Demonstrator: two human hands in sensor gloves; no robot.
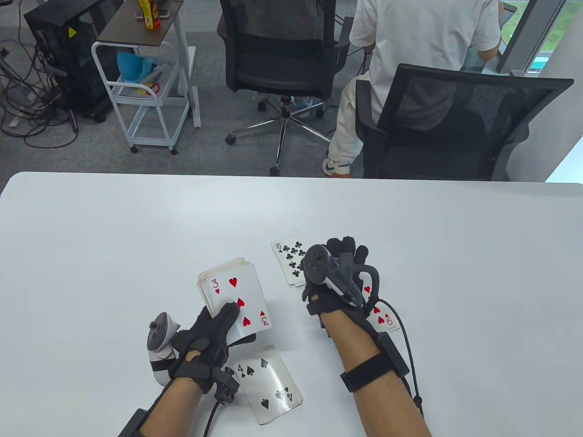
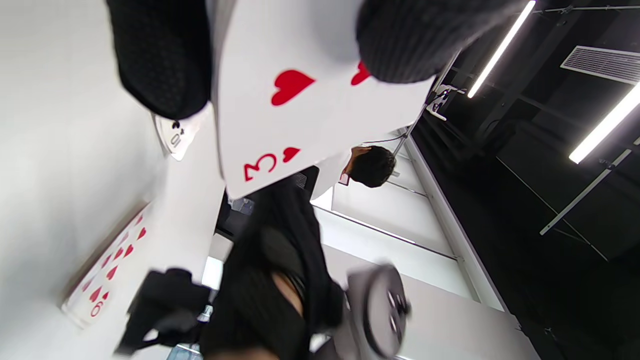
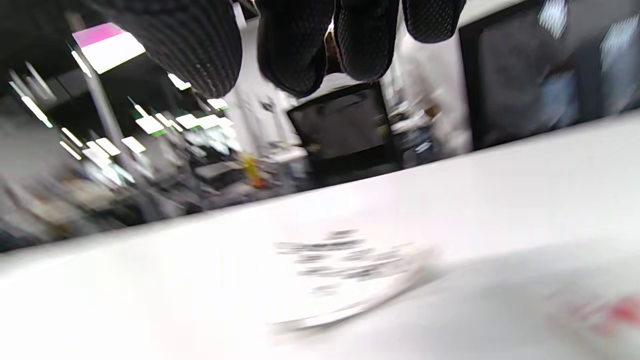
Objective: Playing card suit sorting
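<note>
1. Left hand (image 1: 207,334) palm-up, thumb clamping the deck (image 1: 234,298) (3 of hearts on top).
2. Right hand (image 1: 344,273) palm-down above the table (image 1: 91,250), fingers relaxed, holding nothing.
3. Table cards: 10 of clubs (image 1: 289,261), 4 of spades (image 1: 268,384), 9 of hearts (image 1: 382,318) under right wrist.

White table (image 1: 136,236), rounded far corners, matte top. Three face-up lots of cards lie directly on it. Ten of clubs (image 1: 290,261) near centre, tilted slightly, its right part covered from above. Four of spades (image 1: 268,384) at near edge, tilted, on top of a thin pile. Hearts card (image 1: 385,318), index 6, to the right; only one corner shows in the table view. All three lie apart from one another.
</note>
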